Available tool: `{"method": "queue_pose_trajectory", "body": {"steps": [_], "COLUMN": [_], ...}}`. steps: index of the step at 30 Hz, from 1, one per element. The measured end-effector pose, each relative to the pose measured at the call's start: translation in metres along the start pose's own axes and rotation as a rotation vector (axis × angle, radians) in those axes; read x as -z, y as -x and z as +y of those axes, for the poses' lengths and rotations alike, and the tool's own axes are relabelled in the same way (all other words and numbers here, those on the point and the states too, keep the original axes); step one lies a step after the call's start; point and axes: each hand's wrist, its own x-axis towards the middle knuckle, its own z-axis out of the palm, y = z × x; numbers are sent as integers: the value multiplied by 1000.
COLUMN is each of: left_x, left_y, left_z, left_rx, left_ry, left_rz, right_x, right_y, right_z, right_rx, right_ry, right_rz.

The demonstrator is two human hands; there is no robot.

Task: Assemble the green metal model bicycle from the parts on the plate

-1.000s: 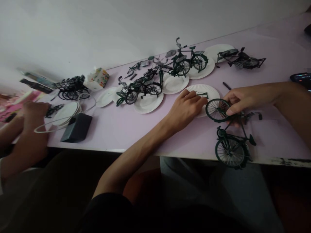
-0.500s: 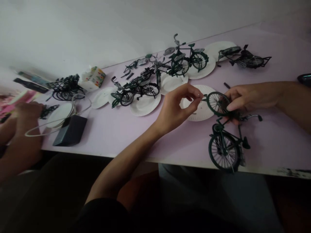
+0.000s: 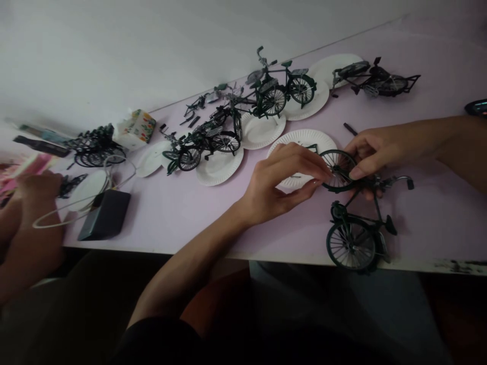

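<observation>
A dark green model bicycle (image 3: 352, 243) lies tilted at the table's front edge, its handlebar pointing right. My right hand (image 3: 367, 157) grips it around the front wheel (image 3: 338, 170), thumb on the spokes and fingers partly hidden behind. My left hand (image 3: 291, 182) is at the left side of that wheel, thumb and forefinger pinched close together. A tiny pale speck shows at the left fingertips, too small to name. Behind my left hand lies a white paper plate (image 3: 327, 139) with small dark parts on it.
Several model bicycles (image 3: 300, 88) stand or lie on paper plates (image 3: 224, 175) along the wall. At left are a black box (image 3: 106, 215) with a white cable, a tissue pack (image 3: 140, 126), stacked bicycle frames (image 3: 99, 147) and a co-worker's hands (image 3: 36, 190). A dark rod (image 3: 350, 129) lies near my right hand.
My left hand has moved right and down, from the plate to the wheel's left side. My right hand keeps its hold on the bicycle. The view has shifted slightly.
</observation>
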Motion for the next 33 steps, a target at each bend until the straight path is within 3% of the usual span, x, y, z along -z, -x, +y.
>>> {"method": "queue_pose_trajectory", "body": {"steps": [5, 17, 33], "left_x": [0, -1, -1], "left_y": [-1, 0, 1], "left_z": [0, -4, -1], "left_rx": [-113, -308, -362], "left_ry": [-158, -249, -374], "left_rz": [-120, -146, -180], "right_x": [0, 9, 14], "right_y": [2, -10, -10], "right_z": [2, 11, 15], "right_rx": [22, -53, -25], "right_ry": [-9, 28, 82], "right_rz": [4, 43, 20]}}
